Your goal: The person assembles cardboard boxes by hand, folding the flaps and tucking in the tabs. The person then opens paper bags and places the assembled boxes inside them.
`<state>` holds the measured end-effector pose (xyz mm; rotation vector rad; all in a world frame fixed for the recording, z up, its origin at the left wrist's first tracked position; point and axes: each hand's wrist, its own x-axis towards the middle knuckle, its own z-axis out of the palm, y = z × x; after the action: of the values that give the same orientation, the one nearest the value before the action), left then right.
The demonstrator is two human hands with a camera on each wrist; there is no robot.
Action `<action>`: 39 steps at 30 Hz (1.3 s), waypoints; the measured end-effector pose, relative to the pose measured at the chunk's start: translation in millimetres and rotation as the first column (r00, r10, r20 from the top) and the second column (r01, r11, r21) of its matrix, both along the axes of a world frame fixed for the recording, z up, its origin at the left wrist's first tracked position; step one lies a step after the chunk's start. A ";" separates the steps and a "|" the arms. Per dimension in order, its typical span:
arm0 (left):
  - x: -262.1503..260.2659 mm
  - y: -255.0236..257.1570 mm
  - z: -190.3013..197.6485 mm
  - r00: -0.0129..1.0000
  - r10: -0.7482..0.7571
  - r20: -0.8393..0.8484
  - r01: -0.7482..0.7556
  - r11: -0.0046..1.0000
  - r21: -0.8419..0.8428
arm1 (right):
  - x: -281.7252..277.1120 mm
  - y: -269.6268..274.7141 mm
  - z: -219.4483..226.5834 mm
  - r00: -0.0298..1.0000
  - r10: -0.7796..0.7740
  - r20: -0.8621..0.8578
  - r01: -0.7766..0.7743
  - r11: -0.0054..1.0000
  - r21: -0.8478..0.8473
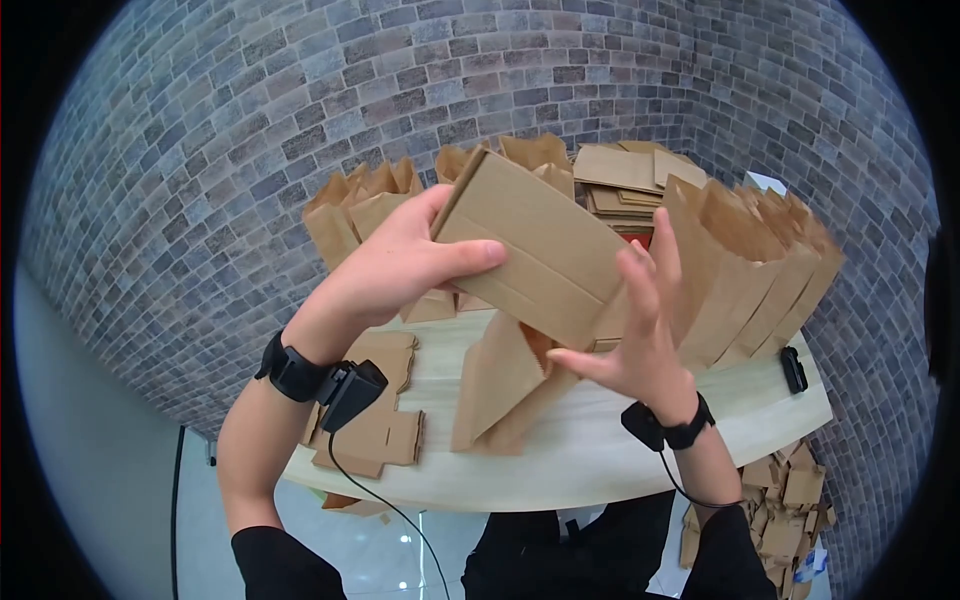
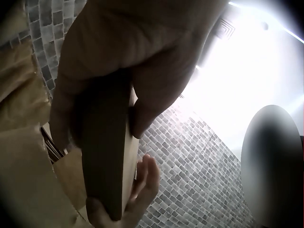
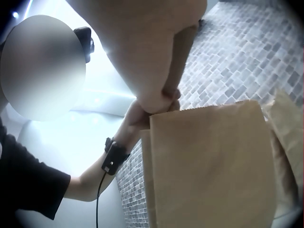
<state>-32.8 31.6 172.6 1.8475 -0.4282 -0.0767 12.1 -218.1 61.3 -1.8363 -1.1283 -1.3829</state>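
A flat, closed brown cardboard box (image 1: 540,240) is held tilted above the table in the head view. My left hand (image 1: 395,255) grips its left end, with the thumb lying across the broad face and the other fingers hidden behind. Close by the box's right end, my right hand (image 1: 645,340) has its fingers spread and raised and its thumb pointing left. The left wrist view shows the box edge-on (image 2: 107,152), the right hand (image 2: 128,204) around its far end. Below the box stands a brown paper bag (image 1: 500,385), its mouth partly covered by the box.
Upright paper bags (image 1: 735,290) line the table's right side, more bags (image 1: 335,215) the back left. Flat cardboard sheets (image 1: 620,168) are stacked behind. Cut cardboard pieces (image 1: 385,430) lie at left. A small black object (image 1: 793,370) sits at the right edge; cardboard (image 1: 780,520) is heaped on the floor.
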 end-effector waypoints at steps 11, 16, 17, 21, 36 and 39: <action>-17.4 35.4 -18.2 0.942 0.335 0.014 -0.331 0.936 -0.119 | 56.6 -11.8 -97.8 -0.273 0.636 -0.722 -0.023 0.746 0.665; -23.0 42.0 -23.6 0.962 0.268 0.049 -0.252 0.944 -0.214 | 31.0 -0.2 -69.5 -0.203 0.303 -0.931 -0.180 0.923 0.339; -24.9 43.3 -23.5 0.965 0.258 0.044 -0.246 0.951 -0.187 | 27.3 2.3 -64.4 -0.186 0.304 -0.935 -0.203 0.919 0.339; -34.9 44.8 -20.7 0.961 0.268 0.071 -0.257 0.956 -0.139 | 13.4 5.3 -19.4 -0.064 0.284 -0.957 -0.285 0.914 0.290; -68.7 37.9 -10.0 0.925 0.195 0.327 -0.223 0.973 0.050 | -38.0 39.4 34.5 0.364 0.156 -0.918 -0.300 0.953 0.042; -57.6 50.7 -14.6 0.805 -0.006 0.594 -0.253 0.902 0.350 | -32.8 38.4 26.9 0.360 0.190 -0.913 -0.324 0.944 0.069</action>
<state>-90.4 82.3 158.0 2.3094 -0.7577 0.5559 -20.7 -179.7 88.2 -1.9263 -0.7981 0.0454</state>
